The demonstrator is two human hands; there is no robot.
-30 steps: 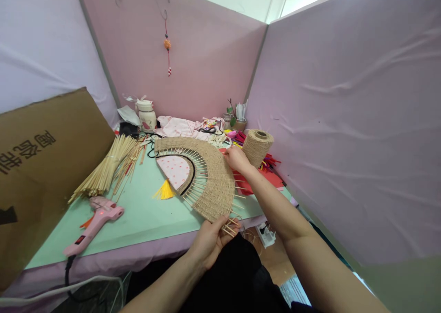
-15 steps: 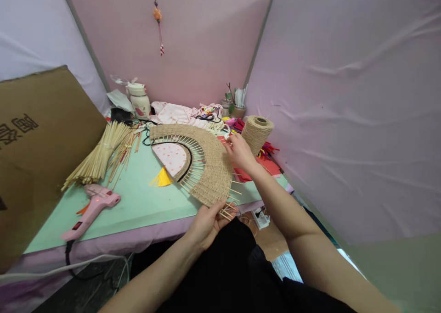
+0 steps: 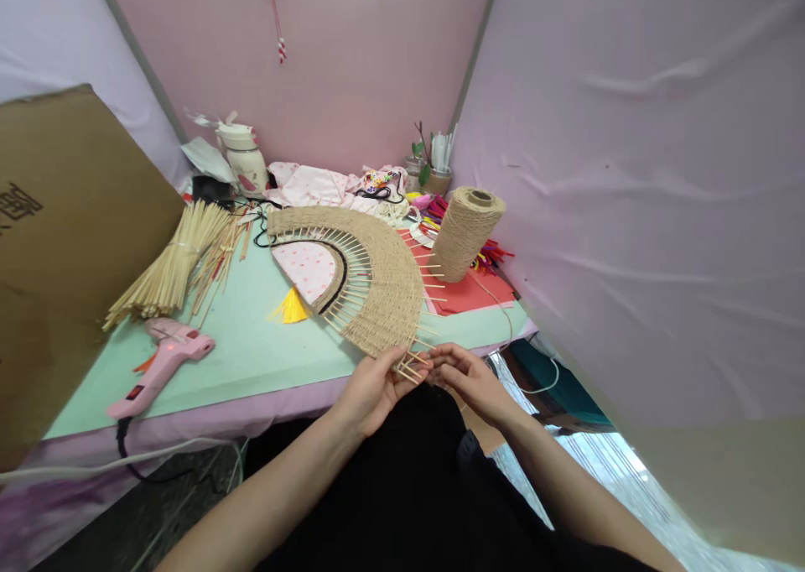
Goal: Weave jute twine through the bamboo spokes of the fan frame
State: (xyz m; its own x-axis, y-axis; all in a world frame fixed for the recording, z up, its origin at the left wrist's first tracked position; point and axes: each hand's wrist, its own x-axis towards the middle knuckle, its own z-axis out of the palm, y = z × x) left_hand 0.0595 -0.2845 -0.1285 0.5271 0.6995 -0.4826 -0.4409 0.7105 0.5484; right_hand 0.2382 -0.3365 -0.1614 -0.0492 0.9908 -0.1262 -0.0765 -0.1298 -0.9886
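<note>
A half-round fan [image 3: 393, 283] woven from tan twine on thin sticks lies tilted over the table's front edge. Its inner part is dotted pink cloth [image 3: 308, 270] with a black border, and a yellow tassel [image 3: 293, 306] hangs from it. My left hand [image 3: 374, 392] grips the fan's lower end, thumb on top, by the bare stick ends. Close beside it, at those stick tips, my right hand [image 3: 465, 377] is closed in a pinch; what is between its fingers is hidden. A spool of twine [image 3: 465, 235] stands behind, a loose strand trailing from it over the table edge.
On the left are a pink glue gun [image 3: 163, 362], a bundle of sticks [image 3: 173, 262] and a large cardboard sheet [image 3: 81, 220]. A white bottle [image 3: 244, 159], crumpled cloth [image 3: 311, 186] and a plant pot [image 3: 437, 179] line the back. Red sheets [image 3: 481, 293] lie under the spool.
My right hand has come down from the fan's upper right edge, near the spool, to the lower stick ends beside my left hand. My left hand keeps its hold on the fan.
</note>
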